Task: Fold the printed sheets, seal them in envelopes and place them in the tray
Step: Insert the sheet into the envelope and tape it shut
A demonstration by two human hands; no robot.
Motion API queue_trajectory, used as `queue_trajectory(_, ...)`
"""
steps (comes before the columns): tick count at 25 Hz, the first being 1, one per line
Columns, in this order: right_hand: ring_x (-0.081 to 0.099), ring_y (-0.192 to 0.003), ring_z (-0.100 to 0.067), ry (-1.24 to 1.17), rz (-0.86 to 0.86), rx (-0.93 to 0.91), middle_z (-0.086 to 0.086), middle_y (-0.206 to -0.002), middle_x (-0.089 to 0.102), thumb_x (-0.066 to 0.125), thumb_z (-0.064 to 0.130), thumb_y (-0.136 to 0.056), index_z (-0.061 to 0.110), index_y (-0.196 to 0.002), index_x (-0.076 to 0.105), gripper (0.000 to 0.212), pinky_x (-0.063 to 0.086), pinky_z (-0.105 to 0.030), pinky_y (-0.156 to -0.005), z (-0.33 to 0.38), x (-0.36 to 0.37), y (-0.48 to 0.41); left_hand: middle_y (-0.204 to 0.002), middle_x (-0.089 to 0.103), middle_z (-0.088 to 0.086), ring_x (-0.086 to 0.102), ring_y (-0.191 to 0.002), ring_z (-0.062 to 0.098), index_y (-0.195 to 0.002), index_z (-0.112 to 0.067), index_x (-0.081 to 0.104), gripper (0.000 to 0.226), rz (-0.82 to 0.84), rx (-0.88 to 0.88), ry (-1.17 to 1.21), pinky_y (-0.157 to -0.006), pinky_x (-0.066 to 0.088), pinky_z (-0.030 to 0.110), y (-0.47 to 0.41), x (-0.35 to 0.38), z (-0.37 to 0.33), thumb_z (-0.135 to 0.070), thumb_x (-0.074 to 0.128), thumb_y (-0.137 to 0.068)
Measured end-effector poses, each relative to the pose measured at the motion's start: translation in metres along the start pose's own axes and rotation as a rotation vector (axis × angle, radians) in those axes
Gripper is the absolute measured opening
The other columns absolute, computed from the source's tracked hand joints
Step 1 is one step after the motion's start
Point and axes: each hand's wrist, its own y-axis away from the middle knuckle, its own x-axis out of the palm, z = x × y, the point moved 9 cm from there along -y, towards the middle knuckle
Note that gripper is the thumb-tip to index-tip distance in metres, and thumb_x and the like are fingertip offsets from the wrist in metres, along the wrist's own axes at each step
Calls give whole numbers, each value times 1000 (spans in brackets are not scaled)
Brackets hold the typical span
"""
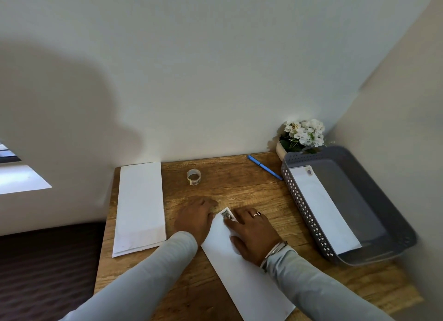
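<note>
Both hands lie flat with straight fingers and grip nothing. The right hand point(254, 232) presses its forefinger on a small printed sticker point(227, 215) at the far end of a long white envelope point(239, 272). The left hand point(195, 216) rests along the envelope's left edge, probably to stop it sliding under the pressure. The envelope lies slantwise on the table point(239, 184), its near corner close to the front edge. This looks like the sealing step.

To the right, the grey tray point(302, 198) stands at an angle in the corner and overhangs the table's edge. It holds a second envelope point(321, 208) along its left side, with bare floor beside it for the next one. The path from hands to tray is open wood, though the tray's latticed wall must be cleared.

Farther off lie the roll of stickers point(193, 176), a blue pen point(265, 167) and a flower pot point(302, 136). A pile of white paper point(140, 205) at the left juts past the front edge; I cannot tell whether it is sheets or envelopes.
</note>
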Motion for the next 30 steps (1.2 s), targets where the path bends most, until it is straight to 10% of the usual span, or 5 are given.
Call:
queue_trajectory(13,30,-139,-22,-289,51,179,6,-149,41,59,46,-81,41,-140,46,60,31,-45,-111,-17,11,0,-105,64,-7,62,-95,19,-107,-34,59,33,234,-261,95,-86,56,37,14,9,-6,-44,77,-81)
queue_trajectory(22,61,-66,-4,-929,-174,448,10,-70,69,79,27,-79,27,-71,70,12,48,-25,-65,-54,-21,-20,-83,69,-9,65,-74,8,-90,-28,67,4,183,-148,521,-62,53,26,2,-20,-37,-29,71,-91)
queue_trajectory(26,61,-63,-8,-1041,-231,357,8,-67,69,78,24,-80,22,-71,74,10,52,-33,-66,-57,-40,-26,-77,70,-6,65,-77,13,-83,-27,72,11,64,-44,549,-76,56,42,-14,-53,-57,-36,72,-90)
queue_trajectory(30,48,-61,-14,-1154,-285,307,0,-62,58,74,28,-83,12,-68,68,23,41,-33,-62,-74,-72,-25,-77,73,-11,66,-75,-1,-85,-27,76,8,22,-7,587,-74,57,27,-29,-78,-84,-30,72,-91)
